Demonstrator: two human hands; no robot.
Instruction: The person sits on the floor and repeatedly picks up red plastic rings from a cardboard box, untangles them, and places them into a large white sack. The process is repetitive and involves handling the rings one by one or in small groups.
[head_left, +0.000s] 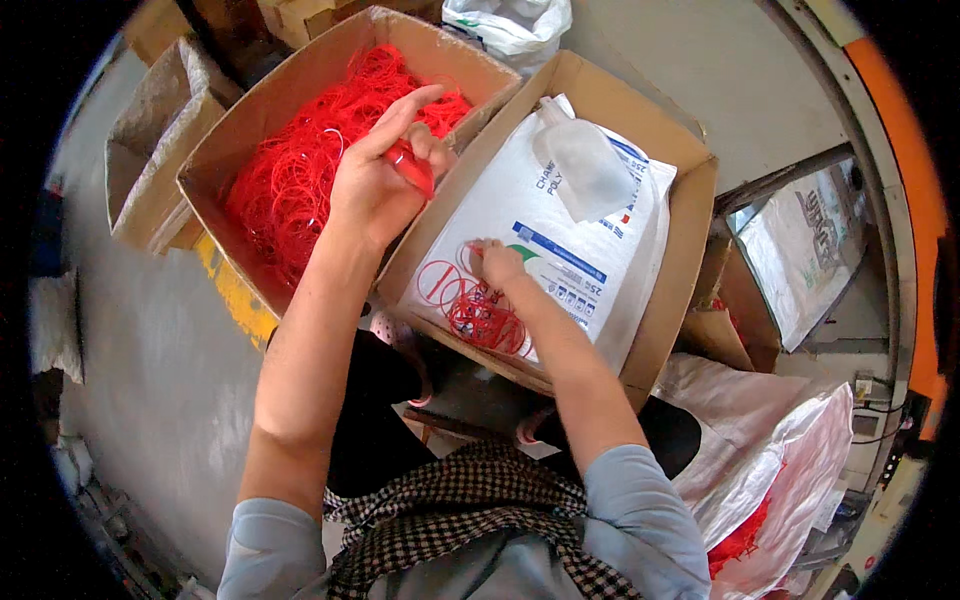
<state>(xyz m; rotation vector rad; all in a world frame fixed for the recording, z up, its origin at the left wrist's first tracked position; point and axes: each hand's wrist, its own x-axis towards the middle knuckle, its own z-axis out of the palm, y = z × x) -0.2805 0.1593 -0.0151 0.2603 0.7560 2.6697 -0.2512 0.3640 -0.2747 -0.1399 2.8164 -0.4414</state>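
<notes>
My left hand (390, 169) is raised over the cardboard box's inner edge with its fingers curled around a glossy red piece (411, 169), the index finger pointing out. Beneath it, a large cardboard box (247, 105) holds a tangled heap of thin red plastic rings (300, 157). My right hand (499, 262) is low in the second cardboard box (694, 217), fingertips at a thin red ring. Near that hand, more loose red rings (484, 322) lie on a white printed woven sack (559, 270). A translucent whitish scoop-like piece (585, 169) rests farther up on the sack.
An empty-looking lined carton (161, 150) stands at the left. Behind the boxes is a white bag (510, 26). At the right are another carton with a printed sack (802, 247) and an opened white sack (795, 450) containing red material. My knees are close below the boxes.
</notes>
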